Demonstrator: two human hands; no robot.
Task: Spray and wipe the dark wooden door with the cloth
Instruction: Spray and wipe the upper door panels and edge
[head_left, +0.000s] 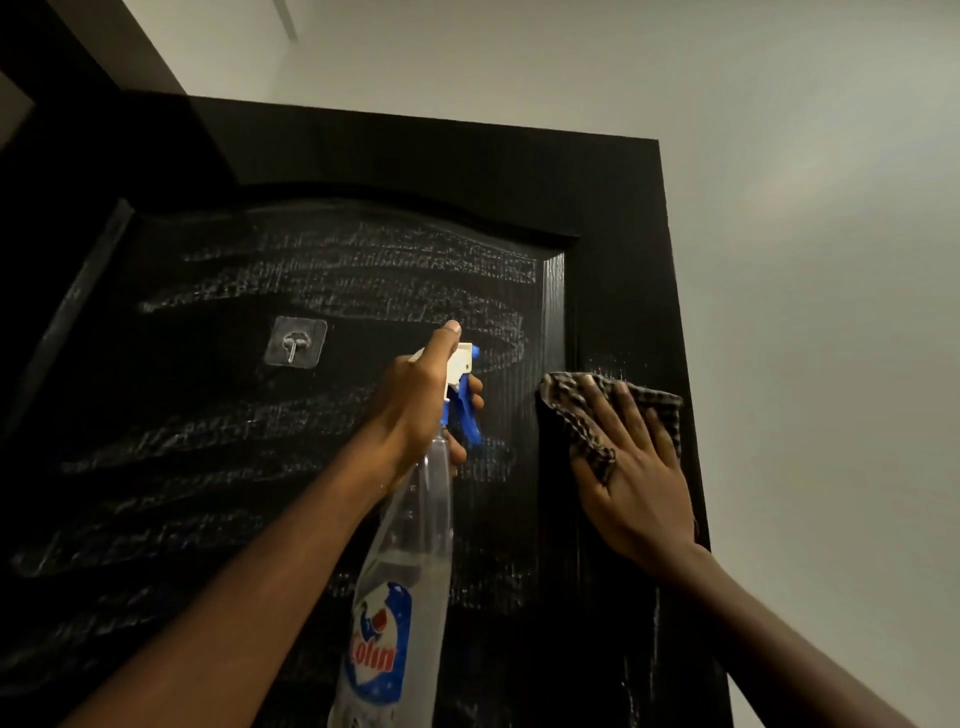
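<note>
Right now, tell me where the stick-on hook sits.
In the head view the stick-on hook sits on the recessed panel of the door, left of the left hand gripping the spray bottle.

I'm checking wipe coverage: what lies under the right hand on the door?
A checked cloth, pressed flat against the right side of the dark door by the spread fingers of the right hand. Pale streaks show just above it; the door surface beneath the cloth is covered.

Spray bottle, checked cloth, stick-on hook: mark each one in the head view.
Spray bottle (410, 530), head view, clear body above the label.
Checked cloth (569, 415), head view, fold at its left edge.
Stick-on hook (295, 341), head view, metal hook on its clear pad.
</note>
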